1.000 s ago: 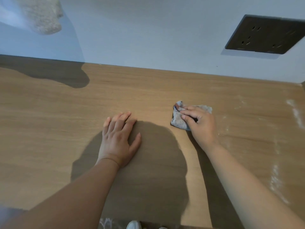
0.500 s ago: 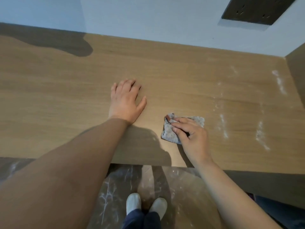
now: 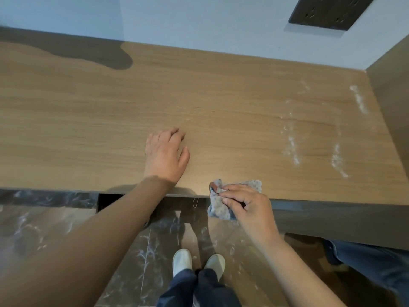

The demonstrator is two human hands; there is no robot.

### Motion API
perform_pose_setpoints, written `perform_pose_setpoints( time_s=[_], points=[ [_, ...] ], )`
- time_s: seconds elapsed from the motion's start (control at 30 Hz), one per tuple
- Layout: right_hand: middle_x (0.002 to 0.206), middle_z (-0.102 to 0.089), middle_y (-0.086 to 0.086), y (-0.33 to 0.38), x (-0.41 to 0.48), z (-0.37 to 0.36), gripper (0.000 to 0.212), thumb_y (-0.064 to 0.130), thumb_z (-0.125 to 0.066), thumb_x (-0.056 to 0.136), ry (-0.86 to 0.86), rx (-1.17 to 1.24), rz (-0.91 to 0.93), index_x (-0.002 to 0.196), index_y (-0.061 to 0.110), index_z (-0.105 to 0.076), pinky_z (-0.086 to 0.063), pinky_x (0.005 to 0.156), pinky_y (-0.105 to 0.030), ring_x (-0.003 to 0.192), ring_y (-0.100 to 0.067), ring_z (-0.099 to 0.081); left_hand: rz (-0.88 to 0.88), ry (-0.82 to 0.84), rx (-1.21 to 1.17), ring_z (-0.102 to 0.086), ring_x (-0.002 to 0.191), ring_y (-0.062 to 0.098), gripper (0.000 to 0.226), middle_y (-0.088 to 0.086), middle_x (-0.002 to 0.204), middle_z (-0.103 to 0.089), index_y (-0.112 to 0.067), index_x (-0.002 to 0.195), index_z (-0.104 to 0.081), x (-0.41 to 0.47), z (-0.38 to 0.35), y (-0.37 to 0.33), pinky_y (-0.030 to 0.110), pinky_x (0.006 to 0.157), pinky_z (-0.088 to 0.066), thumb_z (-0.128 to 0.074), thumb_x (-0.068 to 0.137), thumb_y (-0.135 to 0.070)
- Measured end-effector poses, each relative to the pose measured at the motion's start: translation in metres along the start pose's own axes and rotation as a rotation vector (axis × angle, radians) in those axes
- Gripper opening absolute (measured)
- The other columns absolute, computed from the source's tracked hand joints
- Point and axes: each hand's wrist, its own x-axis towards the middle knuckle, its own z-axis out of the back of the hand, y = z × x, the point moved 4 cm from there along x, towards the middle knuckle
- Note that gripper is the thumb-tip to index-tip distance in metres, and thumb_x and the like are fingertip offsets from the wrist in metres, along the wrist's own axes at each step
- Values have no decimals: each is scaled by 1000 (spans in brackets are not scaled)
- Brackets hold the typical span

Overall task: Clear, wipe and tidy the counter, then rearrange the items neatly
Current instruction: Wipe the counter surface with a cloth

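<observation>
Left hand (image 3: 166,156) rests palm-down on the light wooden counter (image 3: 88,129), fingers relaxed and close together, thumb out. Right hand (image 3: 249,207), just right of it and nearer the body, pinches a crumpled grey-blue speckled cloth (image 3: 219,210) at the counter's front edge, half overhanging. White powdery streaks (image 3: 292,149) lie beyond the right hand, rightward.

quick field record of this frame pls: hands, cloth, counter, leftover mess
left hand: rests flat on the wood-grain counter, holds nothing
right hand: grips the grey speckled cloth at the counter's front edge
cloth position: partly hanging over that edge
mess: white powdery streaks on the counter's right part, not yet wiped
wall: black socket panel, top right
</observation>
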Motion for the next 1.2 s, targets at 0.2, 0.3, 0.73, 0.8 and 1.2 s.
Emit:
perform_pose_setpoints(
  time_s=[0.2, 0.3, 0.73, 0.8, 1.2],
  points=[
    [94, -63, 31, 13, -20, 6, 24, 8, -73, 84, 135, 23, -112, 99, 26, -77, -41, 89, -3, 98, 15, -59, 57, 52, -62, -47, 124, 28, 48, 9, 136, -54, -10, 130, -59, -43, 3, 7, 54, 106, -36, -42, 91, -33],
    [92, -61, 35, 19, -20, 11, 24, 9, -73, 84, 135, 26, -121, 98, 27, -77, -44, 90, -7, 98, 16, -59, 94, 63, -83, -48, 124, 29, 50, 10, 136, -54, -9, 129, -59, -50, 10, 9, 52, 107, -36, -41, 90, -34],
    [98, -68, 23, 21, 36, 63, 29, 8, -74, 82, -80, 145, -62, 95, 34, -73, -45, 93, -12, 101, 8, -62, 117, 94, -137, -46, 127, 29, 47, 11, 139, -52, -9, 132, -57, -32, 12, -24, 45, 109, -35, -45, 92, -31],
    [96, -67, 24, 12, 46, 73, 33, 7, -74, 82, -107, 143, -50, 92, 38, -71, -45, 92, -11, 100, 9, -62, 120, 106, -142, -43, 129, 26, 44, 9, 141, -49, -11, 134, -55, -24, 7, -33, 42, 109, -33, -49, 95, -28],
    [97, -68, 20, -37, 142, 148, 31, 7, -72, 83, -174, 154, -2, 96, 35, -72, -49, 92, -24, 99, 5, -64, 110, 10, -89, -58, 109, 38, 46, 17, 122, -63, -5, 116, -67, 34, -42, -102, 58, 96, -45, -43, 84, -29]
  ],
)
